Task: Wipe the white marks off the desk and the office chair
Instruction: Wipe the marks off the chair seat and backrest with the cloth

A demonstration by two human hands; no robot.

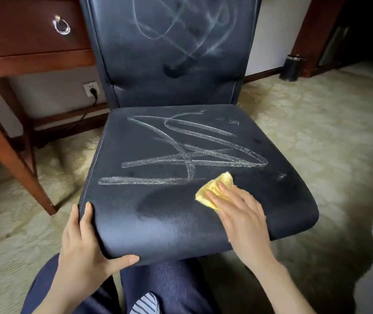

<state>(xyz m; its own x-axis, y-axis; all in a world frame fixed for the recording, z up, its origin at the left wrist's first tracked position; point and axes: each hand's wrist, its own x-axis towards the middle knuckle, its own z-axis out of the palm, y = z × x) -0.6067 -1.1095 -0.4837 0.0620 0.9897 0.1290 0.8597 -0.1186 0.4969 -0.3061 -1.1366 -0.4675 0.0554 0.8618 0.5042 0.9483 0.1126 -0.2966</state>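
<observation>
Left hand (85,245): clamped on front left corner of seat (181,223) of office chair (226,91), fingers laid up the side edge, thumb stretched along the front edge.
Right hand (242,214): flat, fingers straight and slightly spread, pressing crumpled yellow cloth (212,189) onto right front part of seat; nothing gripped.
White marks (181,155): broad chalky zigzag across middle of seat, nearest stroke just beside cloth; fainter, smeared loops higher up on backrest (135,87).
Desk (22,62): left of chair, dark red wood; drawer (11,30) closed, ring pull (61,26) hanging, contents hidden.
Small black bin (292,68): on floor by wall, right of backrest, well apart from chair; contents not discernible.
</observation>
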